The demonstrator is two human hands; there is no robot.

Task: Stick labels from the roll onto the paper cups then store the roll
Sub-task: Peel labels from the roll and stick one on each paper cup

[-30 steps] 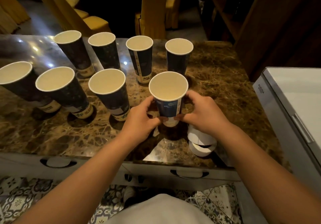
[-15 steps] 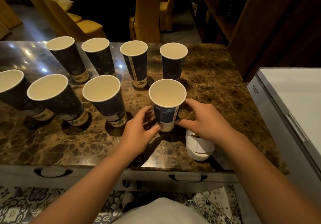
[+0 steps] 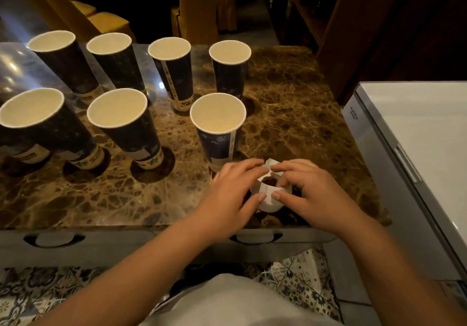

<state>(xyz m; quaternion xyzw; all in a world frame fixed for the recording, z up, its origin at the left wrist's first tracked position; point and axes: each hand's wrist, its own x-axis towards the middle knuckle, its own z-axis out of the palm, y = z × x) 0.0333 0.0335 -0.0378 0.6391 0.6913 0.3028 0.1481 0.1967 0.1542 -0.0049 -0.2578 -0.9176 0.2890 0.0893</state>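
Head view: the label roll [image 3: 269, 198] sits near the surface's [image 3: 303, 103] front edge, toward the right corner, core hole facing up. Both the left hand [image 3: 233, 189] and right hand [image 3: 307, 190] have fingers clamped on it. Cups stand upright behind, the nearest cup [image 3: 219, 129] just beyond the roll.

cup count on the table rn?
7 paper cups fully in view: back row of four, front row of three. An eighth may be hidden at the left edge.
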